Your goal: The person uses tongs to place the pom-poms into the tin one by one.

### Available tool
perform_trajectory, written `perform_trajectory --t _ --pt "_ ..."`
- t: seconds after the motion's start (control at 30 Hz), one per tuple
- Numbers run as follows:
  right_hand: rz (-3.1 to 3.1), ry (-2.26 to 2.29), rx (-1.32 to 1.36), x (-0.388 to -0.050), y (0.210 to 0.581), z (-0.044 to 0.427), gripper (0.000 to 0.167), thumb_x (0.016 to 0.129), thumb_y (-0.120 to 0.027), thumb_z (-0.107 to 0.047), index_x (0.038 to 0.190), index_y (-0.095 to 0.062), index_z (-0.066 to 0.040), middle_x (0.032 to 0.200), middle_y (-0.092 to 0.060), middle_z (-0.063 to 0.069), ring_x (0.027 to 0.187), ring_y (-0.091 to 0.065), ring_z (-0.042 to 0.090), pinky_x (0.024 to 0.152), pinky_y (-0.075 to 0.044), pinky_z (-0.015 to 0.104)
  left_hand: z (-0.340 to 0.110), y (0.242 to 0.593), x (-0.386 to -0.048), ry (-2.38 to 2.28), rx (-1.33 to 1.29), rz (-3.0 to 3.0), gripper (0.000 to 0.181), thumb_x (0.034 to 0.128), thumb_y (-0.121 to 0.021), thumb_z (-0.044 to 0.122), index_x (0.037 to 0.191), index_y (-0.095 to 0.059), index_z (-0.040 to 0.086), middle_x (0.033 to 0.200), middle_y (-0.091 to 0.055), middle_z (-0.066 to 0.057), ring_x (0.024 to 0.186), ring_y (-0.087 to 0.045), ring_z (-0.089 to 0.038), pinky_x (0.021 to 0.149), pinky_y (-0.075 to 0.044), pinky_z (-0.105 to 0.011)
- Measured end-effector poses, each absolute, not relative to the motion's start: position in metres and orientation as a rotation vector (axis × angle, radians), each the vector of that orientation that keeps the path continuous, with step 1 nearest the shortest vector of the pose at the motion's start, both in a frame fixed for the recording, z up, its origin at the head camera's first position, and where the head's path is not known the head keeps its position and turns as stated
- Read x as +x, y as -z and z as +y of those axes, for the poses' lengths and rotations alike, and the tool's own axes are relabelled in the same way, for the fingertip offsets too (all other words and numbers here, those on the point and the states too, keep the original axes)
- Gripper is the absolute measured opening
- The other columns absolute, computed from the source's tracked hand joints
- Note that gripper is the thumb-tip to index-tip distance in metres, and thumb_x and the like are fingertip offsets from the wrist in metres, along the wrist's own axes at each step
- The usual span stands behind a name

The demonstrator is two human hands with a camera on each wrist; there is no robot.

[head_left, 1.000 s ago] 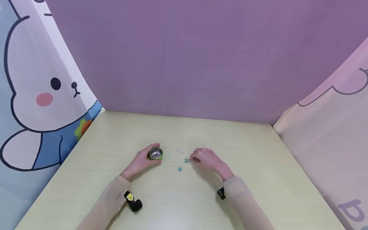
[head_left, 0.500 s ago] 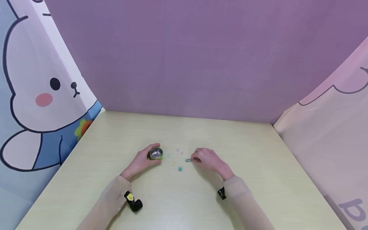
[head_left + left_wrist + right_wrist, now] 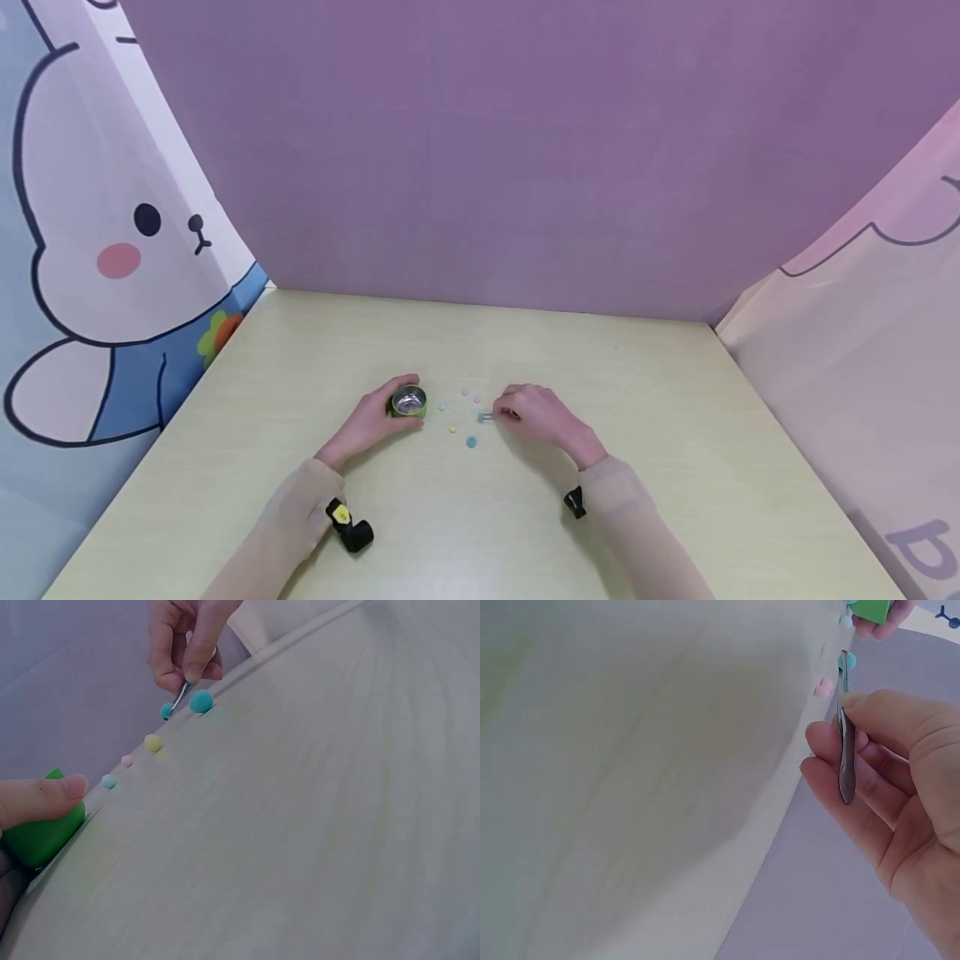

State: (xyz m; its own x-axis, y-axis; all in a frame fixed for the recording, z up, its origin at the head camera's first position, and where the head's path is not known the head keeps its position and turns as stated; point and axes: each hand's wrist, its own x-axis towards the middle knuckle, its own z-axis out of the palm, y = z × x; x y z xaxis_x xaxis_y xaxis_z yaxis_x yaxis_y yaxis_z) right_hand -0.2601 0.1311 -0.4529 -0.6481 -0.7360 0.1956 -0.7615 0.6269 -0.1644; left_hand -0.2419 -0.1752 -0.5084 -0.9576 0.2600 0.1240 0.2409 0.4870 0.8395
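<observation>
My left hand (image 3: 372, 419) holds a small green cup (image 3: 417, 411) with a shiny metal inside, thumb and fingers curved round its sides. My right hand (image 3: 542, 414) pinches metal tweezers (image 3: 846, 742) between thumb and fingers, their tips pointing toward the cup. At the tips is a small teal pompom (image 3: 166, 711); whether it touches the table is hard to tell. Between the hands lie a larger teal pompom (image 3: 471, 442), a yellow pompom (image 3: 453, 430), a pale blue pompom (image 3: 442, 407) and two pink ones, including a pink pompom (image 3: 477, 399) near the tweezers.
The pale wooden table (image 3: 600, 367) meets a purple backdrop (image 3: 487, 167) at its far edge. Printed cartoon cloths (image 3: 82, 167) hang at both sides. Each sleeve carries a black wrist camera (image 3: 351, 529).
The right hand and tweezers have shifted slightly left, and the small teal pompom has moved left at their tips. The left hand and cup stay in place.
</observation>
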Motion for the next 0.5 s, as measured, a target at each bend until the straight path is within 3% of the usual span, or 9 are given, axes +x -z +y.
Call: perform_trajectory --t 0.37,0.5 --pt "-2.713 -0.351 1.308 -0.263 0.448 0.112 0.012 0.091 -0.066 -0.004 0.088 -0.075 -0.012 0.083 -0.068 -0.002 0.069 -0.048 0.005 0.059 -0.039 0.012 -0.176 0.51 -0.243 -1.52 0.464 2.698 0.081 0.0784 -0.084 0.022 0.148 -0.043 0.01 0.151 -0.048 -0.017 0.139 -0.045 -0.041 0.117 -0.034 -0.059" --pt "-2.703 -0.349 1.333 -0.263 0.445 0.102 0.011 0.091 -0.066 -0.005 0.087 -0.074 -0.011 0.083 -0.067 -0.003 0.07 -0.05 0.007 0.061 -0.039 0.013 -0.176 0.51 -0.242 -1.526 0.47 2.703 0.081 0.0782 -0.084 0.021 0.147 -0.044 0.01 0.15 -0.049 -0.018 0.139 -0.046 -0.041 0.117 -0.034 -0.059"
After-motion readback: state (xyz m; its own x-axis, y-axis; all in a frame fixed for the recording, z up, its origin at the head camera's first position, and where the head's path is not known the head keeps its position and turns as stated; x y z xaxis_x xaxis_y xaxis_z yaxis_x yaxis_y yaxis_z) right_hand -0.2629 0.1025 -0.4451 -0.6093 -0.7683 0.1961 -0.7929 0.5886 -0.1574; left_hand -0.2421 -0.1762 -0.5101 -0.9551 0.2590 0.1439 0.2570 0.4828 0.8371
